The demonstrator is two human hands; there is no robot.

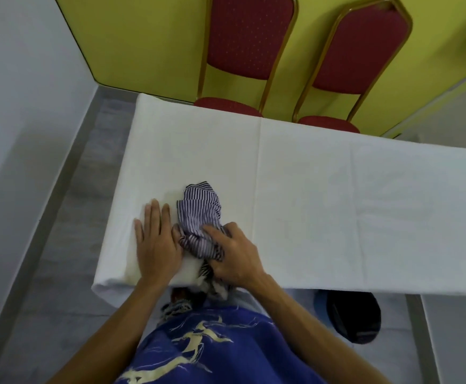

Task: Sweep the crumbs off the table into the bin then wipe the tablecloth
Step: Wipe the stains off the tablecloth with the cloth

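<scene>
A white tablecloth (323, 189) covers the table in front of me. On its near left part lies a bunched blue-and-white striped cloth (200, 214). My right hand (233, 254) presses on the cloth's near end, fingers curled into the fabric. My left hand (157, 239) lies flat on the tablecloth just left of the cloth, fingers spread and holding nothing. A dark bin with a black liner (353, 317) stands on the floor under the table's near edge, to my right. No crumbs are visible on the tablecloth.
Two red padded chairs with gold frames (251, 37) (364, 51) stand at the far side of the table against a yellow wall. Grey floor runs along the left of the table. A white surface (456, 342) sits at the lower right.
</scene>
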